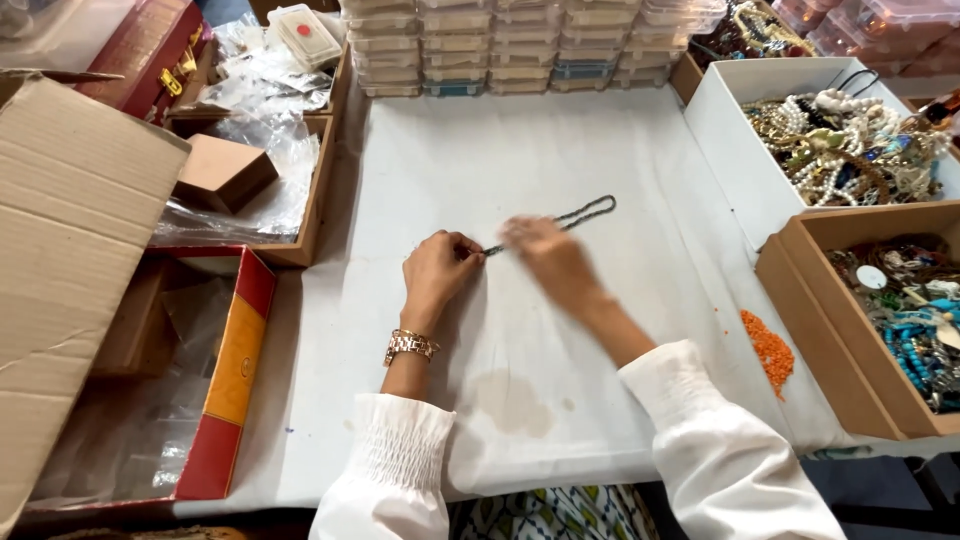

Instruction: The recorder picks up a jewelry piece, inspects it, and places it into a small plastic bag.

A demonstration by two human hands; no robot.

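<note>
A thin dark beaded chain [580, 213] lies stretched on the white table cover [520, 150]. My left hand [440, 270], with a gold watch at the wrist, pinches the chain's near end, fingers closed. My right hand [550, 258] is blurred with motion and rests over the chain just right of the left hand; its grip is unclear. The chain's far looped end lies free on the cloth, up and to the right.
White box of pearl and gold jewellery [850, 150] and a brown box of blue beads [900, 310] stand right. Orange beads [768, 348] lie near them. Stacked clear cases [520, 45] line the back. Cardboard and red boxes [215, 370] crowd the left.
</note>
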